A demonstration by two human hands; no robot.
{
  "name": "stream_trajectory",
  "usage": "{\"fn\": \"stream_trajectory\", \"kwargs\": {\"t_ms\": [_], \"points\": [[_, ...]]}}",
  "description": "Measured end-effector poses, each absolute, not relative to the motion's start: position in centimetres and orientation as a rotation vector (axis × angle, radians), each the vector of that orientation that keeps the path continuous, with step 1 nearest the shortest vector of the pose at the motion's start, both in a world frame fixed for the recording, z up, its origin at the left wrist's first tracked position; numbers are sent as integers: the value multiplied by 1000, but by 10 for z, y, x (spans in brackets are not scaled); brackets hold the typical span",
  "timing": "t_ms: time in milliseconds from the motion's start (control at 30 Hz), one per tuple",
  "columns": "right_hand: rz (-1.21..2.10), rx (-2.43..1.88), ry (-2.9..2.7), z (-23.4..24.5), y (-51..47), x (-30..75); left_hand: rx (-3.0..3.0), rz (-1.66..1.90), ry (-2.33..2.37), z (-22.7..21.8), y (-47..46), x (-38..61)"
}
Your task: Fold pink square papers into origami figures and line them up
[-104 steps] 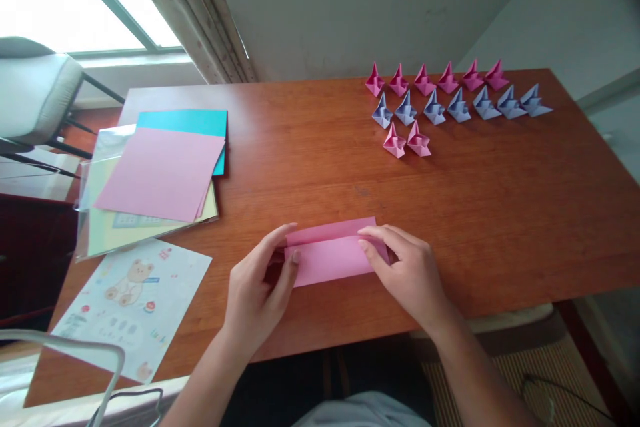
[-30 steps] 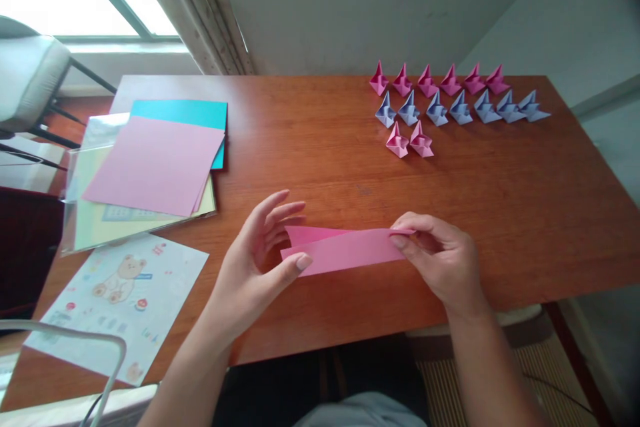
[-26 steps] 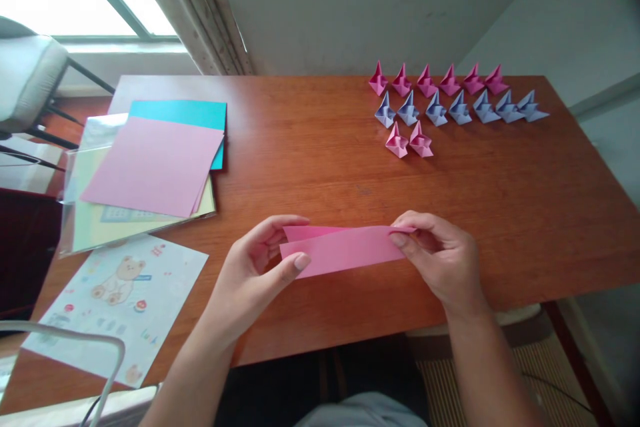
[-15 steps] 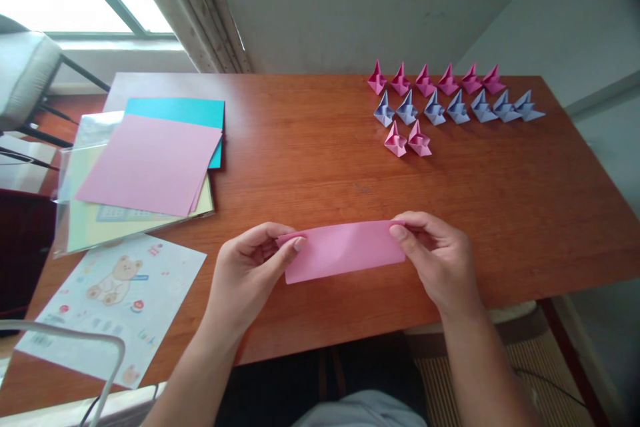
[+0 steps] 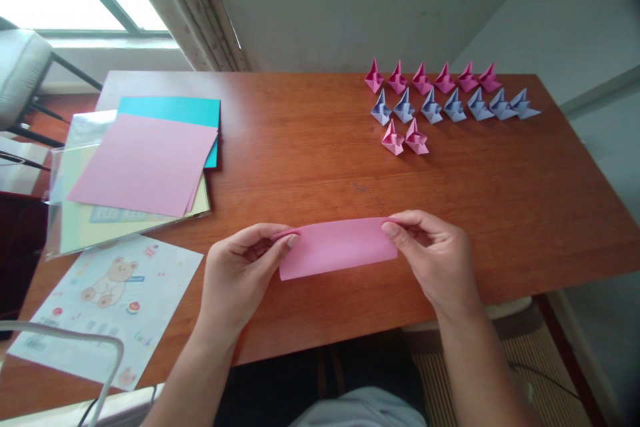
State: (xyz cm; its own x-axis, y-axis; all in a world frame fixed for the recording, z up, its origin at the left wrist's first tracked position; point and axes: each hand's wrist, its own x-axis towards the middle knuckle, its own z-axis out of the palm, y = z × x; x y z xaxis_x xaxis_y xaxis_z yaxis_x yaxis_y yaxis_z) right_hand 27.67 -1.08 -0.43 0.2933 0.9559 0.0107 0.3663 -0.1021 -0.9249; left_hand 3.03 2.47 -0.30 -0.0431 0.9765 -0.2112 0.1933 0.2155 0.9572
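Observation:
A pink sheet of origami paper (image 5: 343, 250), folded into a long strip, is stretched between both hands above the front part of the table. My left hand (image 5: 245, 270) pinches its upper left corner between thumb and fingers. At the upper right corner, my right hand (image 5: 433, 253) grips it the same way. The folded edge faces away from me, and the lower edge hangs toward me. Beyond the strip stand rows of folded paper figures: dark pink ones (image 5: 423, 79) at the back, lilac ones (image 5: 455, 107) in the middle, and two lighter pink ones (image 5: 393, 139) in front.
Left on the wooden table (image 5: 295, 147) lie pink sheets (image 5: 145, 160), a teal sheet (image 5: 175, 109) and a clear packet with yellow paper (image 5: 75, 227). Nearer me are a bear-print sheet (image 5: 113, 313) and a grey tube (image 5: 113, 360). A chair (image 5: 23, 73) stands beyond the left edge.
The whole view has shifted slightly, so things appear a little further left. Both hands keep the same hold on the pink paper, which looks almost unchanged.

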Motion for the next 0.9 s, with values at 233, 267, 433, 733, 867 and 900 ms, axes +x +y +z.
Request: {"fn": "stream_trajectory", "kwargs": {"t_ms": [233,267,433,733,867,900], "points": [[801,-1657,-1244,-3,-11,277,1162,956,1459,-2,25,31],[799,-1661,-1247,-3,-11,277,1160,955,1458,-2,25,31],[785,-1674,-1257,0,-11,278,1153,948,1438,-2,26,31],[790,-1659,-1245,-2,-11,278,1177,943,1431,-3,26,31],[796,-1655,-1244,-2,-11,279,1181,933,1441,-3,26,30],[797,-1652,-1243,-1,-11,279,1175,935,1437,-2,26,30]]}}
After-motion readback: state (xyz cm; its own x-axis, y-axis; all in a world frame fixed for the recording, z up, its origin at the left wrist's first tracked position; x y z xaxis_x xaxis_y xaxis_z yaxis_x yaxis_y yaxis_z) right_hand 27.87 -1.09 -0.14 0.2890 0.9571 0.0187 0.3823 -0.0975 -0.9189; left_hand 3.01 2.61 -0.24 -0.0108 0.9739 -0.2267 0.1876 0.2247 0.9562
